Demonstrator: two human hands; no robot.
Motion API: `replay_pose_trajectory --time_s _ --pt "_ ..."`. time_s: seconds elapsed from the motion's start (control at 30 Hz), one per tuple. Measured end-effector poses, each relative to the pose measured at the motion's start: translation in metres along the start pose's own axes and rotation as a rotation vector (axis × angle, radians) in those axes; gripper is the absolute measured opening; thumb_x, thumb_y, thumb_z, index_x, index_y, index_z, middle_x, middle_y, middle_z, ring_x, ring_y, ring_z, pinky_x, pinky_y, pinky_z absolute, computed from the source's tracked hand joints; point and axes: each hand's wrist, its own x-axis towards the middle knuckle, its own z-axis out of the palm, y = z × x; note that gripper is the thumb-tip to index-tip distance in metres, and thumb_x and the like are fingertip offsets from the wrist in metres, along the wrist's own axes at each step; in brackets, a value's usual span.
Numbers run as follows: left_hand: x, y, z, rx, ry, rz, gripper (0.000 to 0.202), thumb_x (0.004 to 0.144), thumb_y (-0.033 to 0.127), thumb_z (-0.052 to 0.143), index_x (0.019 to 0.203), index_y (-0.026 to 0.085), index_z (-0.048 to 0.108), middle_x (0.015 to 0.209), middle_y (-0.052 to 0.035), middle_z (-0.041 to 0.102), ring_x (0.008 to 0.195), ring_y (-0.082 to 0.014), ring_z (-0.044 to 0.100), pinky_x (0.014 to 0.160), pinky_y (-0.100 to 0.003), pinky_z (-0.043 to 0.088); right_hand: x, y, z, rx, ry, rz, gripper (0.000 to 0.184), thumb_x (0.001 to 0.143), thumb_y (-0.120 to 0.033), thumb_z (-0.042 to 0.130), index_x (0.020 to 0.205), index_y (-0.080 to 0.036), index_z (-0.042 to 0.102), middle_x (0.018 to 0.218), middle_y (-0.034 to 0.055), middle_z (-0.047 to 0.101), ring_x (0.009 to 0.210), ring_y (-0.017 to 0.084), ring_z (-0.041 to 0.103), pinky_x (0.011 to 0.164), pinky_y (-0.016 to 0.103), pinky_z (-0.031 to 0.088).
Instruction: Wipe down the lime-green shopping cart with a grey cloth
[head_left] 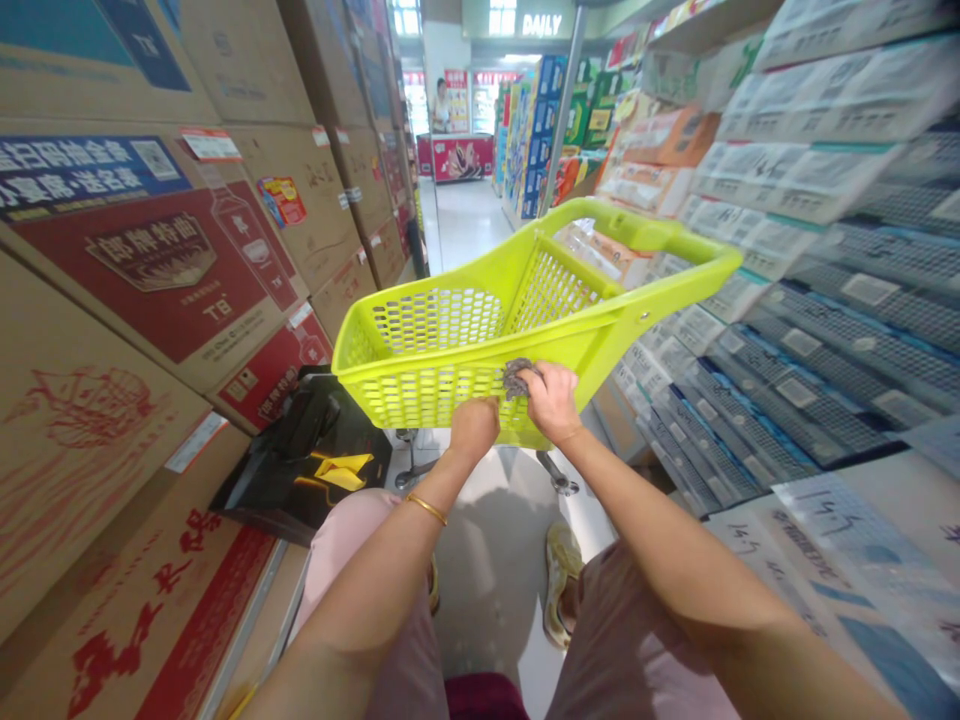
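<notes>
A lime-green plastic shopping cart (450, 350) with a perforated basket stands sideways before me, its handle at the right. My right hand (553, 400) is closed on a crumpled grey cloth (517, 378), which touches the near basket wall. Lower on the same wall, left of the cloth, my left hand (475, 425) is curled against the holes. Its fingers point away from me, so whether it grips the wall or something small is hidden. The basket interior shows no goods.
Stacked cardboard cartons (217, 250) line the left side, with a black bag (315, 440) at their foot. Packaged goods (795, 340) are piled on the right. The aisle floor (459, 230) runs on to a pink counter (456, 158), where a person (441, 105) stands.
</notes>
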Motion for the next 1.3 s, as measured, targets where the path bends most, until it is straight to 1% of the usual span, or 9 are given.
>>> replay_pose_trajectory --time_s 0.17,0.37,0.5,0.6,0.73,0.87,1.0,1.13,1.3 --pt "0.001 -0.002 0.0 0.011 0.004 0.015 0.026 0.087 0.019 0.037 0.095 0.017 0.061 0.092 -0.0098 0.067 0.088 -0.0198 0.063 0.076 -0.028 0.046 -0.009 -0.002 0.009 0.039 -0.023 -0.005 0.031 0.087 -0.016 0.038 0.105 -0.024 0.063 0.104 0.0088 0.055 0.098 0.021 0.041 0.084 0.034 0.027" --pt "0.001 0.001 -0.003 0.031 0.009 -0.005 0.026 0.087 0.017 0.036 0.094 0.014 0.06 0.091 -0.0111 0.067 0.085 -0.0201 0.063 0.073 -0.029 0.046 -0.037 -0.006 0.018 0.059 -0.296 -0.21 0.03 0.09 -0.021 0.039 0.11 -0.025 0.06 0.107 0.0071 0.059 0.097 0.02 0.042 0.081 0.032 0.028" --pt "-0.006 0.007 -0.008 0.064 0.065 0.045 0.024 0.087 0.017 0.036 0.094 0.014 0.059 0.086 -0.0114 0.066 0.082 -0.0218 0.063 0.069 -0.03 0.046 -0.041 -0.007 0.013 0.057 -0.363 -0.279 0.027 0.091 -0.021 0.038 0.108 -0.022 0.06 0.109 0.0075 0.06 0.094 0.02 0.043 0.078 0.032 0.028" --pt "-0.011 0.011 -0.011 0.071 0.129 0.131 0.027 0.089 0.019 0.034 0.095 0.014 0.06 0.083 -0.012 0.065 0.081 -0.0219 0.062 0.069 -0.03 0.045 -0.033 -0.004 0.006 0.067 -0.336 -0.249 0.027 0.091 -0.021 0.038 0.105 -0.021 0.06 0.107 0.0086 0.059 0.095 0.02 0.043 0.079 0.032 0.027" --pt "-0.008 0.012 -0.009 0.037 0.202 0.194 0.034 0.093 0.022 0.029 0.107 0.012 0.058 0.083 -0.0125 0.065 0.082 -0.0207 0.062 0.071 -0.03 0.044 -0.017 0.006 -0.008 0.044 -0.219 -0.211 0.027 0.089 -0.019 0.039 0.106 -0.02 0.059 0.106 0.009 0.057 0.097 0.02 0.041 0.082 0.033 0.027" --pt "0.0 0.015 -0.001 0.028 0.18 0.207 0.036 0.093 0.021 0.029 0.118 0.012 0.054 0.083 -0.0123 0.065 0.083 -0.0199 0.061 0.073 -0.03 0.044 -0.004 0.021 -0.025 0.047 -0.126 -0.104 0.032 0.083 -0.014 0.041 0.109 -0.021 0.057 0.106 0.0086 0.054 0.097 0.021 0.041 0.081 0.033 0.028" --pt "0.005 0.021 0.001 0.03 0.156 0.175 0.038 0.095 0.023 0.026 0.122 0.011 0.049 0.085 -0.0121 0.066 0.083 -0.0195 0.061 0.073 -0.03 0.044 0.005 0.032 -0.037 0.071 -0.016 0.088 0.039 0.074 -0.011 0.045 0.109 -0.02 0.055 0.107 0.0097 0.049 0.1 0.023 0.039 0.083 0.036 0.03" --pt "0.011 0.027 -0.003 0.042 0.162 0.132 0.037 0.095 0.024 0.025 0.107 0.011 0.057 0.086 -0.012 0.066 0.083 -0.0192 0.061 0.073 -0.029 0.044 0.005 0.027 -0.03 0.11 0.012 0.132 0.04 0.072 -0.011 0.046 0.11 -0.021 0.054 0.108 0.0098 0.047 0.1 0.023 0.039 0.085 0.037 0.032" --pt "0.019 0.027 -0.003 0.005 0.136 0.082 0.024 0.089 0.02 0.038 0.093 0.013 0.06 0.085 -0.0107 0.067 0.082 -0.0184 0.062 0.073 -0.028 0.044 -0.006 0.015 0.0 0.102 0.064 0.108 0.03 0.079 -0.012 0.043 0.104 -0.019 0.058 0.106 0.0101 0.049 0.096 0.021 0.039 0.083 0.034 0.034"
